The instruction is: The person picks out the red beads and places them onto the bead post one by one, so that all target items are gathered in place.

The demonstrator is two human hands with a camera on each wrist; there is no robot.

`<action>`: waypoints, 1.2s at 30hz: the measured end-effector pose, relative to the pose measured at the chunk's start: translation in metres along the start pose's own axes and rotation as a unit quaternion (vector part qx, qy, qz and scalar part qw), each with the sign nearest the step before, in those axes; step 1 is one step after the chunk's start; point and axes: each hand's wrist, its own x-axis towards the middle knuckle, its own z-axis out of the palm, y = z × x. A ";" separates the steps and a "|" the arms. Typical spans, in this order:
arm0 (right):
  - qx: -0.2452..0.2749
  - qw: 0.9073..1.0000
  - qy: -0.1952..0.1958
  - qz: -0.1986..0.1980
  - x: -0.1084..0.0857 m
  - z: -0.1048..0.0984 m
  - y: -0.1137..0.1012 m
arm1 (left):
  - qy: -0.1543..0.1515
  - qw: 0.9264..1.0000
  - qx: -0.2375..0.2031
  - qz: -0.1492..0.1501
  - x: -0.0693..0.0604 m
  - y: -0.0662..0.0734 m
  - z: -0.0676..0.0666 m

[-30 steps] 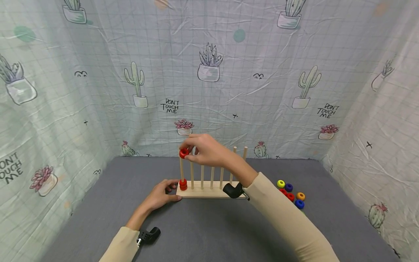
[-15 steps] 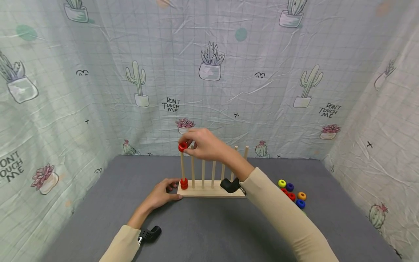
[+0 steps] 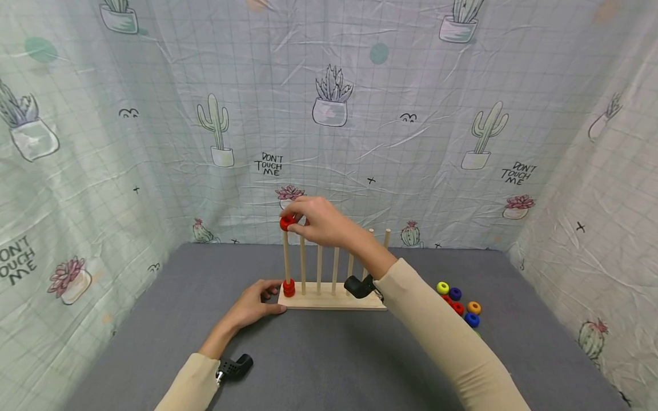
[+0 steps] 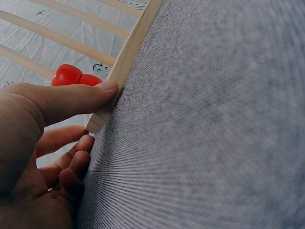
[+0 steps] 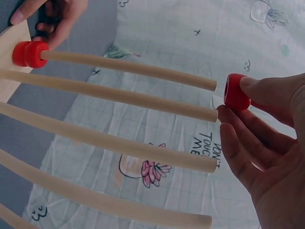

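Note:
Between right thumb and fingers, my right hand (image 3: 321, 220) pinches a red bead (image 5: 236, 91). In the right wrist view this bead sits just beyond the tip of the end peg (image 5: 143, 69), with a small gap between them. Stacked red beads (image 3: 289, 288) are at the bottom of that leftmost peg. The wooden peg rack (image 3: 329, 302) stands on the table with several upright pegs. At its left end, my left hand (image 3: 252, 305) grips the base, the thumb (image 4: 102, 93) on the front edge and the other fingers around the end.
Right of the rack lies a loose group of beads: a yellow bead (image 3: 442, 287), a dark blue bead (image 3: 454, 294), an orange bead (image 3: 474, 308), a blue bead (image 3: 471, 319) and red ones. A patterned curtain (image 3: 370, 142) hangs behind the grey table (image 3: 329, 365).
My right hand has risen with the red bead to the top of the leftmost peg. My left hand has stayed on the rack's end.

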 end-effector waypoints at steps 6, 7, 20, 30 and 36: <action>0.000 1.000 -0.005 0.009 0.002 0.000 0.000 | -0.002 1.000 0.002 -0.006 0.001 0.000 0.000; -0.001 1.000 -0.006 0.009 0.002 0.000 0.000 | -0.003 1.000 0.003 -0.007 0.001 0.000 0.000; -0.002 1.000 -0.010 0.012 0.005 0.001 -0.002 | -0.005 1.000 -0.003 -0.008 0.000 0.000 0.001; -0.001 1.000 -0.013 0.011 0.007 0.002 -0.001 | -0.005 1.000 0.000 -0.019 0.001 0.000 0.001; 0.002 1.000 -0.012 0.013 0.007 0.002 -0.001 | -0.006 1.000 0.002 -0.018 0.000 0.001 0.000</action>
